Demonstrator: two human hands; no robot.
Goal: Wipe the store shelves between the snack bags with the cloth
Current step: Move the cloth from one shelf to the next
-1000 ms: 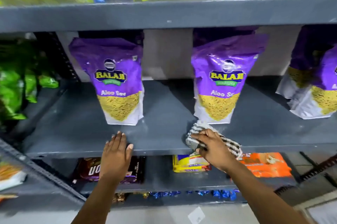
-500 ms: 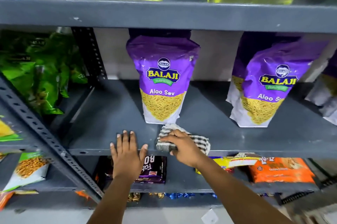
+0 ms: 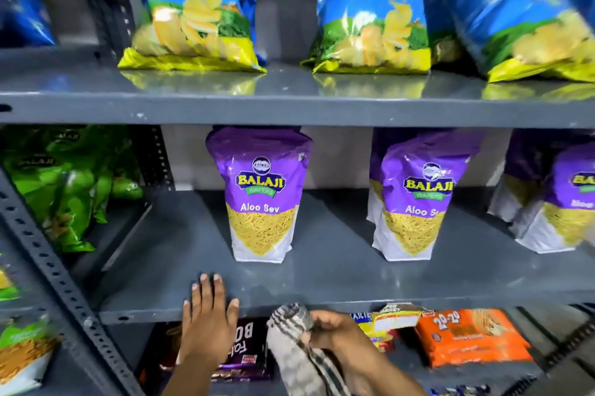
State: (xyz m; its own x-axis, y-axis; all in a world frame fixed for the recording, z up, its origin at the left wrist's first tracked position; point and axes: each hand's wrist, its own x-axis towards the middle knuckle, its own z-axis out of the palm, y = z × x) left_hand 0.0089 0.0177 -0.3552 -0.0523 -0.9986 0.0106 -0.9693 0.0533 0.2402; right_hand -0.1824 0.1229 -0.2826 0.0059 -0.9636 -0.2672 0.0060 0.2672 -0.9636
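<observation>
My left hand (image 3: 207,328) and right hand (image 3: 333,333) are both bare, with no gloves, rings or bracelets on them. My forearms are uncovered too, with no sleeve reaching as far as the wrists. My left hand's fingernails are short and plain, and my right hand's look blurred.

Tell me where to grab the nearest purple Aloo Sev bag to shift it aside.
Grip the Aloo Sev bag by its purple upper part, coming from the front: it stands upright and free on the shelf, top folded over, space on both sides.
</observation>
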